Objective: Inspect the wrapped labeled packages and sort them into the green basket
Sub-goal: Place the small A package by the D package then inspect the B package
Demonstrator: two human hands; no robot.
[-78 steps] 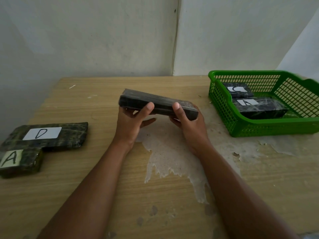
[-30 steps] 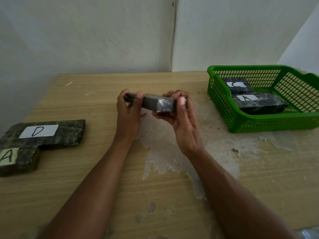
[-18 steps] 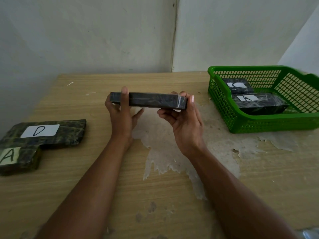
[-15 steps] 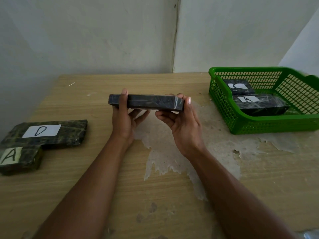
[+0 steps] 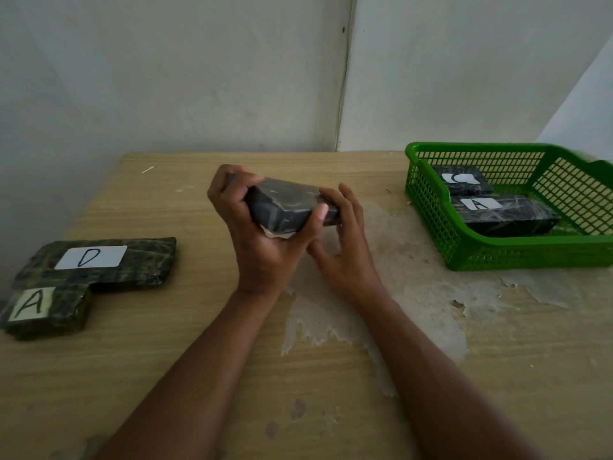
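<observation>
A worn wooden table (image 5: 331, 376), its veneer peeled in a pale patch, fills the view against a white corner wall (image 5: 199, 78). At its right rear stands the green basket (image 5: 517, 257), holding two dark wrapped packages: one labeled A (image 5: 507, 215) in front, another (image 5: 464, 180) behind it whose label I cannot read. At the left edge lie a package labeled D (image 5: 99, 263) and, touching its near corner, a smaller one labeled A (image 5: 43, 310). Above the table's middle, the left hand (image 5: 262, 240) grips a dark wrapped package (image 5: 292, 207) tilted, thumb across its near face; the right hand (image 5: 345, 247) rests open-fingered against its right end.
</observation>
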